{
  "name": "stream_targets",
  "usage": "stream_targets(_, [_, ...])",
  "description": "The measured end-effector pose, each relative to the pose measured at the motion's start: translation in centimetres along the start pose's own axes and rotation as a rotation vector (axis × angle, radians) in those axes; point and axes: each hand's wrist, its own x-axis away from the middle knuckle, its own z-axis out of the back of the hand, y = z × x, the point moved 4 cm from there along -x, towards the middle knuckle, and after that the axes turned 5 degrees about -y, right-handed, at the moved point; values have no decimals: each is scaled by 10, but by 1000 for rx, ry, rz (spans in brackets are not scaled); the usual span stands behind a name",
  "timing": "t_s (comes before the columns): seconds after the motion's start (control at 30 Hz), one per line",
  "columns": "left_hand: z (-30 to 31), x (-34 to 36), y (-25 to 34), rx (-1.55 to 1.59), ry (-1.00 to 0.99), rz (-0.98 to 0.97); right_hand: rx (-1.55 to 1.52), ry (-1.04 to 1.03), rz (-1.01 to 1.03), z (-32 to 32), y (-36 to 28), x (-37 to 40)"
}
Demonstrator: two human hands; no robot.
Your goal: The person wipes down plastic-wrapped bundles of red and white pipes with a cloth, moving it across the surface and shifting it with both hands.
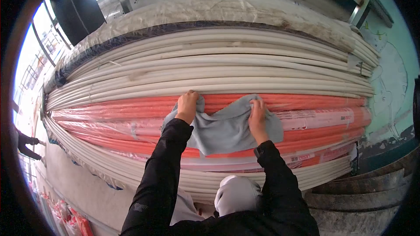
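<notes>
A grey cloth [218, 131] hangs between my two hands over the bundled red pipes [105, 108], its top edge sagging in the middle. My left hand [187, 105] is closed on the cloth's upper left part, close to the lowest white pipes [144, 88]. On the other side, my right hand [258, 116] pinches the upper right part, with the fingertips bent over the edge. Clear plastic film with printed labels wraps the red pipes. The cloth hides part of them.
Long white pipes fill the rack above and below the red ones. Dusty plastic sheeting [175, 15] covers the stack behind. A green wall [389, 83] stands at right, above dark curved pieces [363, 196]. Another person's dark sleeve [27, 144] shows at far left; red bags [72, 218] lie lower left.
</notes>
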Motion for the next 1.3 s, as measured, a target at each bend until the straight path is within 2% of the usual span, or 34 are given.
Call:
stream_targets(0.07, [2,0,1,8,16,-10,-25,115,-49,9,-13,-15])
stream_targets(0.17, [1,-1,1,6,24,-22,68,88,-7,-18,-28,-23])
stream_targets(0.27, [-1,-1,0,-9,8,22,11,-79,91,-27,-49,-22])
stream_targets(0.37, [-4,-2,0,-15,-21,61,-37,-180,145,-23,-33,-21])
stream_targets(0.47, [-1,-2,1,4,-2,22,-5,-231,129,-8,-5,-16])
stream_targets(0.57, [0,-2,1,18,-17,30,80,-197,-20,20,23,-6])
stream_targets(0.67, [-4,1,-2,34,47,-31,134,-62,-135,34,53,5])
stream_targets(0.77, [-2,1,0,-27,8,-18,133,7,-225,36,48,7])
stream_targets(0.87, [-8,1,-3,-24,-2,-27,257,31,-242,30,29,6])
stream_targets(0.97, [-8,1,-2,24,-5,-35,174,-27,-259,21,23,7])
stream_targets(1.3, [-4,-1,2,-65,-20,3,145,-120,-90,-10,-13,7])
